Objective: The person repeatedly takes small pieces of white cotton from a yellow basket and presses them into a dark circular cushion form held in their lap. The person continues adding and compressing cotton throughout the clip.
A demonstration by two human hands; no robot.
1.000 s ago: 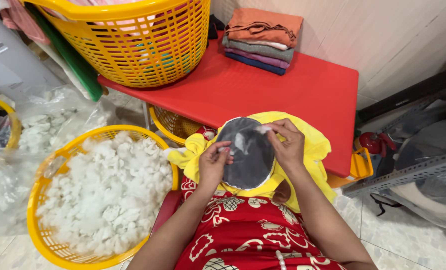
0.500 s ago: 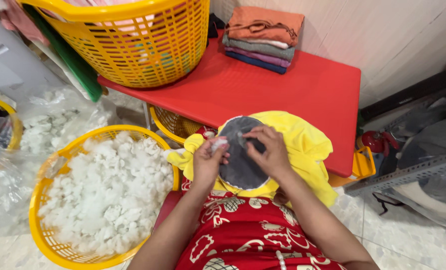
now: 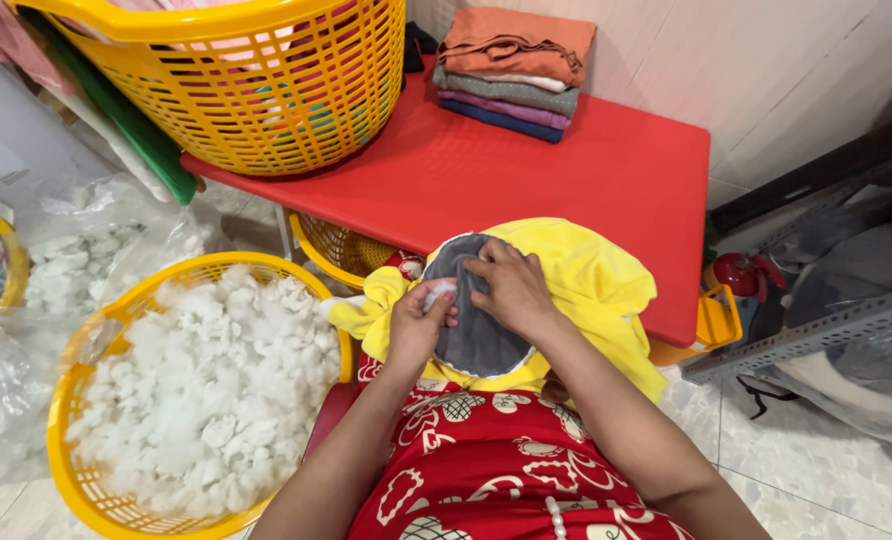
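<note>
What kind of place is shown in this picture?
Probably a small home workshop for stuffing soft items: a round yellow plastic basket of white fluffy filling, a low red table and a stack of folded cloths.

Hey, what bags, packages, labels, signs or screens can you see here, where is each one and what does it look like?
Clear plastic bag: left on the floor, beside the yellow basket of white stuffing; crumpled, see-through, with white stuffing inside.
No labels, signs or screens show.
</note>
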